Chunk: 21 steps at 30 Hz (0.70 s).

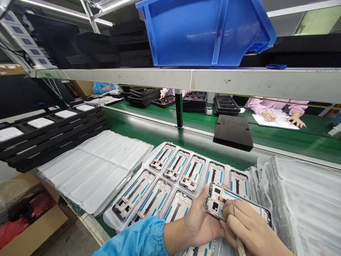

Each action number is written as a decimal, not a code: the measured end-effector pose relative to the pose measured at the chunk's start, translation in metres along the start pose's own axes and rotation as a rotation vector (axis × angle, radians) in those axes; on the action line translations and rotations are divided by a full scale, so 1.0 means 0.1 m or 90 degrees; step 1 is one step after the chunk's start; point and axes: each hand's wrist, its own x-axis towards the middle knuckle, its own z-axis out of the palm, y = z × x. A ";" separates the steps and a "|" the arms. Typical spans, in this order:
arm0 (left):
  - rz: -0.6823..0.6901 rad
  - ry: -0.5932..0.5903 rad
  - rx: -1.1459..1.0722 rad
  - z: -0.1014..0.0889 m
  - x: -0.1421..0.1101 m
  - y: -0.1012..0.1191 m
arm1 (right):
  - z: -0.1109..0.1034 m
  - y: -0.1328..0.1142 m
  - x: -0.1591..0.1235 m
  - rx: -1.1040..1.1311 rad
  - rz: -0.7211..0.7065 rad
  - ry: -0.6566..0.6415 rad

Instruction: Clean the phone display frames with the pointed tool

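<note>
A phone frame [255,206] with a screen-like flat body, a ribbon cable and blue strips is held tilted in my left hand [198,220]. The thumb grips its near left end and the other fingers pass beneath. Over the frame, my right hand [247,224] pinches slim metal tweezers [240,246], and its fingertips touch the frame near the ribbon cable. What the fingertips do there is partly hidden. Under both hands lies a white plastic tray [109,217] with several similar phone frames [192,173] seated in its pockets.
Stacked clear trays [309,199] stand at right; more white trays [93,167] lie at left. Black foam trays [53,131] are piled far left. A black foam block [233,131] rests beyond. Overhead, a shelf [128,76] carries a blue bin [197,32]. Co-workers' hands [269,116] are opposite.
</note>
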 end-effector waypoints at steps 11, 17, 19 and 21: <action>-0.028 -0.006 -0.098 0.02 0.02 0.10 | -0.11 0.01 0.06 0.093 0.008 0.053; -0.029 0.010 -0.030 0.04 0.04 0.16 | -0.27 -0.01 0.09 0.153 0.108 0.097; -0.032 0.012 0.012 0.05 0.04 0.16 | -0.26 -0.02 0.07 0.144 0.147 0.108; -0.032 0.017 0.041 0.06 0.04 0.16 | -0.25 -0.03 0.06 0.155 0.174 0.113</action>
